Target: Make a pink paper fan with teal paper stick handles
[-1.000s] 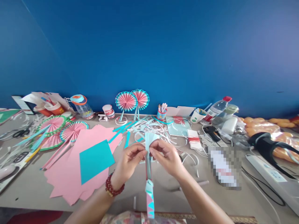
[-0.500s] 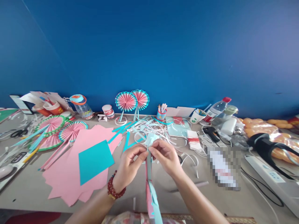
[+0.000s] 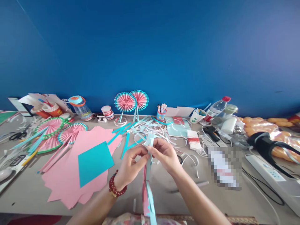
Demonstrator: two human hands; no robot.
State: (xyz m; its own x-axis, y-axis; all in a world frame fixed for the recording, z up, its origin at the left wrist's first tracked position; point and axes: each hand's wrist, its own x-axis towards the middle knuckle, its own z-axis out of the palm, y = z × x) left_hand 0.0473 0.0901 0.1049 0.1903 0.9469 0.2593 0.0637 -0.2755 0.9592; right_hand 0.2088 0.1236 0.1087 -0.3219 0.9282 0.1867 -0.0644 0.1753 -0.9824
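My left hand (image 3: pixel 133 164) and my right hand (image 3: pixel 166 154) meet at the middle of the desk, fingertips closed from both sides on a folded paper strip (image 3: pixel 148 175). The strip is pink on one side and pale blue on the other. It hangs down toward me in loose folds, and its pale upper end (image 3: pixel 150 139) sticks up beyond my fingers. A beaded bracelet (image 3: pixel 114 186) circles my left wrist. Left of my hands, a turquoise sheet (image 3: pixel 96 164) lies on a stack of pink paper (image 3: pixel 63 175).
Pleated paper fans (image 3: pixel 126 102) stand by the blue wall; more fans (image 3: pixel 72 132) lie at left. Paper offcuts (image 3: pixel 152 126) are heaped behind my hands. To the right are a glue gun (image 3: pixel 211 133), a bottle (image 3: pixel 217 109) and a power strip (image 3: pixel 273 178).
The hanging lower part of the strip has swung slightly left. Both hands keep their pinch on it with almost no movement, and the view has shifted a little.
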